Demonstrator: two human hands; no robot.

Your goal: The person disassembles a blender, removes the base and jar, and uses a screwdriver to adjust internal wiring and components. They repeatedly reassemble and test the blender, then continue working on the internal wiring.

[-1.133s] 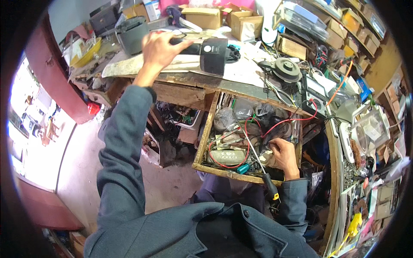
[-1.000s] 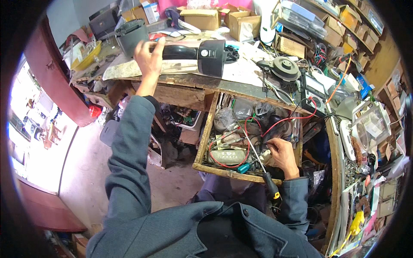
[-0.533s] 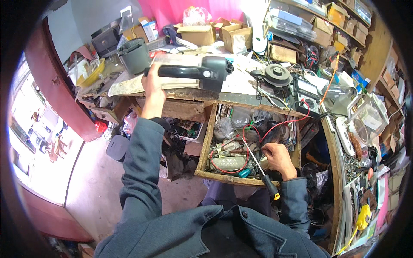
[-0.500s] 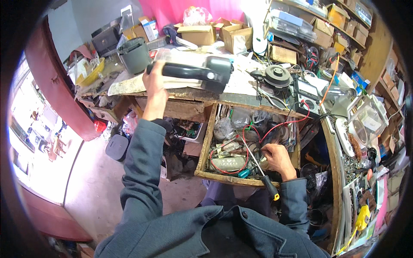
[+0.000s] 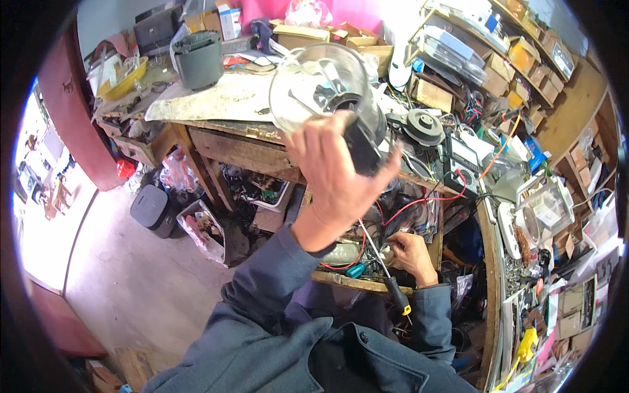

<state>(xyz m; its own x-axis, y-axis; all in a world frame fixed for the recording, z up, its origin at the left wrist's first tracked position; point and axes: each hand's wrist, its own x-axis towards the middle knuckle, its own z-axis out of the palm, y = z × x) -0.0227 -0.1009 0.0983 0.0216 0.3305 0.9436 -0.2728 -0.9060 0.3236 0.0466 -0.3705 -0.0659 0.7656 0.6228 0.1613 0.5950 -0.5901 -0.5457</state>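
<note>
My left hand grips the black handle of a clear jug, which is tilted over the bench edge so its inside and black fittings show. Below it, my right hand rests inside an open wooden drawer with curled fingers; what they hold is too small to make out. A long screwdriver lies across the drawer beside that hand, among red leads, a teal-handled tool and mixed small items. A round grey-black base sits on the bench right of the jug.
On the cluttered bench stand a dark grey container, cardboard boxes and a meter. Shelves of parts rise at right. Underneath are a lidded grey bin and a box of scraps. A red-framed doorway is at left.
My left hand has moved right and toward me with the jug, which has turned from lying side-on to showing its inside, now partly over the drawer. My right hand stays in the drawer.
</note>
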